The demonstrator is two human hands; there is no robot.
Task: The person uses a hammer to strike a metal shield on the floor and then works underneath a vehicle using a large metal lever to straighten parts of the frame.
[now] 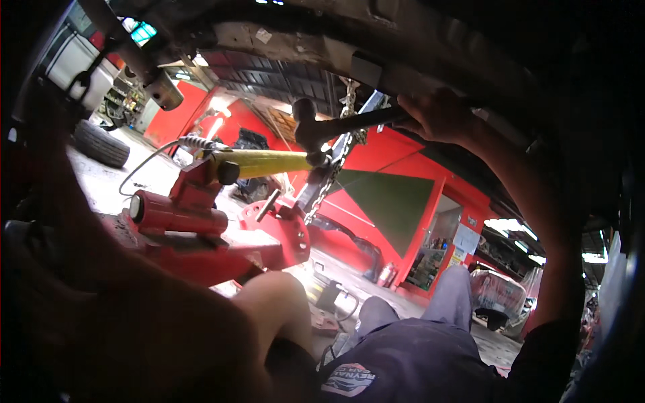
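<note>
At the upper right my right hand [437,117] is closed around the dark handle of a hammer [356,122]. The heavy hammer head [309,129] points left, in front of a steel chain [336,171] and over the end of a yellow hydraulic ram [269,163]. My left arm [154,295] is a large dark shape across the lower left, bent at the elbow. Its hand is lost in the shadow on the left, so its fingers cannot be made out. Close above runs the dark underside of a vehicle body [289,33].
A red pulling frame [201,255] carries the ram, with a hose [151,161] looping off it. A metal tube [164,93] juts down at upper left. A tyre [101,144] lies on the floor. My legs [450,295] stretch ahead toward a red wall [376,174].
</note>
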